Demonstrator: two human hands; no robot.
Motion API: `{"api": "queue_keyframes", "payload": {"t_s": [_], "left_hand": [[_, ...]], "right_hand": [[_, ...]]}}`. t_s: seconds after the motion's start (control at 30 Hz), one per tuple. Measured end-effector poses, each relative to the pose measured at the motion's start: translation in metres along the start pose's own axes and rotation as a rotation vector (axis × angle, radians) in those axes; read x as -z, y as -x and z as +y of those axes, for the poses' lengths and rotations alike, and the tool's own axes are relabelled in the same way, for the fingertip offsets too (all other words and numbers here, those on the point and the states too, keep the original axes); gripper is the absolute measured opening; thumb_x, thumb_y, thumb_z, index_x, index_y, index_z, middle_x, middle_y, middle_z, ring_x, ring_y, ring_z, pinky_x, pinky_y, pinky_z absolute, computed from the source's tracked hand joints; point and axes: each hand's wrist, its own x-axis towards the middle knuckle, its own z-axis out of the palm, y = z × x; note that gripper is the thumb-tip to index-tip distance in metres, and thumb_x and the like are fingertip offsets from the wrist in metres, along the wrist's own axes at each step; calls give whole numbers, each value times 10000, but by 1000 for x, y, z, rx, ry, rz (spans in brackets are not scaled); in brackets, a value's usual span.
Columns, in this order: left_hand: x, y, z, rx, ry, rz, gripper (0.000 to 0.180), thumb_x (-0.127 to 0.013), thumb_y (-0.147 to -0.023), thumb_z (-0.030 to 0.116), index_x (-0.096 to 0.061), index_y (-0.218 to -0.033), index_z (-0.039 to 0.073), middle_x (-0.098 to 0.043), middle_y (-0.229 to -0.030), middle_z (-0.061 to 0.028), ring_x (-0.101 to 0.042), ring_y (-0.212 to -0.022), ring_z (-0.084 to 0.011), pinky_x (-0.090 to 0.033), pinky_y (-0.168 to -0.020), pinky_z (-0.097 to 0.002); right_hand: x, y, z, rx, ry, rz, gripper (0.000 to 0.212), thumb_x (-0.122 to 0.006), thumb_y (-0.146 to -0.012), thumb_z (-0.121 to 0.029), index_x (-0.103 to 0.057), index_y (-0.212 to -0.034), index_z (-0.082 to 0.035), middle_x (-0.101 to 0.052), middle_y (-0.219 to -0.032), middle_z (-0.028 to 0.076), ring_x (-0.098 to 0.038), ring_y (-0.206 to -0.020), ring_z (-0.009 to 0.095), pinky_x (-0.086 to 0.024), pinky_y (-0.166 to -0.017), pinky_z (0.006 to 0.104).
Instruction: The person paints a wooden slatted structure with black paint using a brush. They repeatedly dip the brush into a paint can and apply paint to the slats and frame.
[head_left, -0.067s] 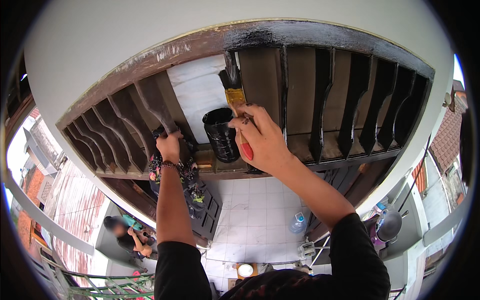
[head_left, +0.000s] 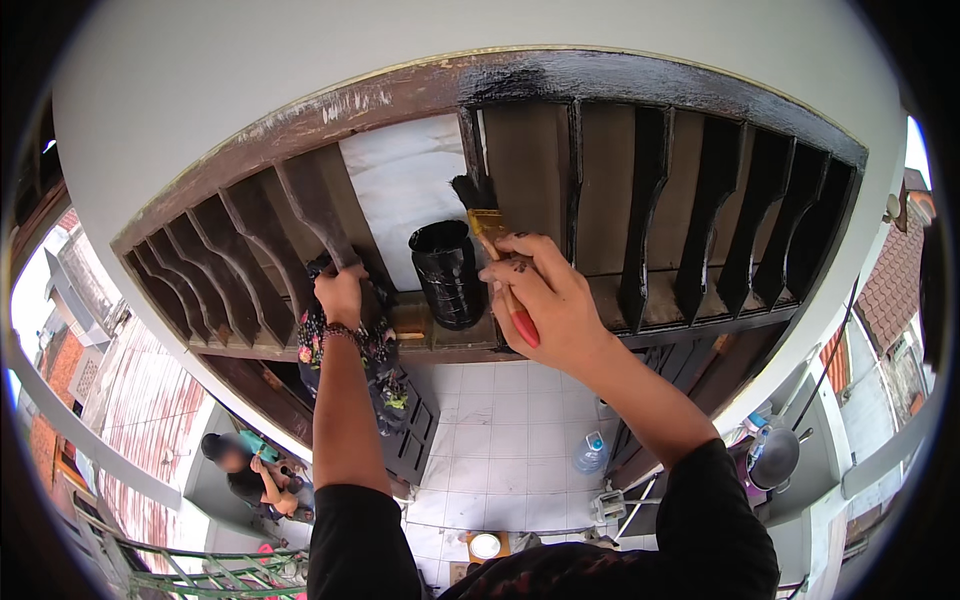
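Right hand (head_left: 548, 300) grips brush (head_left: 487, 222), can (head_left: 447, 285) beside it likely for reach; left hand (head_left: 338, 297) grips slat (head_left: 316, 218), probably for balance.

The place looked like the tiled porch or terrace of a home, set among close neighbouring houses. A long dark-brown wooden frame with curved upright slats (head_left: 400, 95) spanned the smooth off-white wall (head_left: 500, 25) on the far side, and a dark panelled door (head_left: 418, 430) stood below it. Household goods pointed the same way: a clear blue plastic water bottle (head_left: 591, 457) on the white square-tiled floor (head_left: 480, 410) and a round dark metal pan (head_left: 776, 462) at right. Outdoors, a rust-streaked corrugated metal roof (head_left: 150, 370) lay left, a red-brown tiled roof (head_left: 885, 270) right.
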Motion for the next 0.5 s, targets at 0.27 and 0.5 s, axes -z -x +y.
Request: {"api": "queue_keyframes", "payload": {"t_s": [0.27,0.5], "left_hand": [[6,13,-15,47,-2,5,316,-674,-674,111,-728,-917,-84,-712,-731,-125,-682,-619,-195,-531,-607,-326],[12,2,-36,32,8,28,323,-683,-656,121,-736,-910,-73,-712,-720,-133,-687,-632,-199,-536,-630,-327]], "right_hand": [[56,-132,20,-269,-268,-550,145,-607,-746,-59,-711,-833,-7,-686,-799,107,-650,-695,209,-524,-664,330],[66,-177,17,-205,-252,-368,146,-564,-789,76,-660,-891,35,-665,-930,85,-679,-799,151,-563,-715,268]]}}
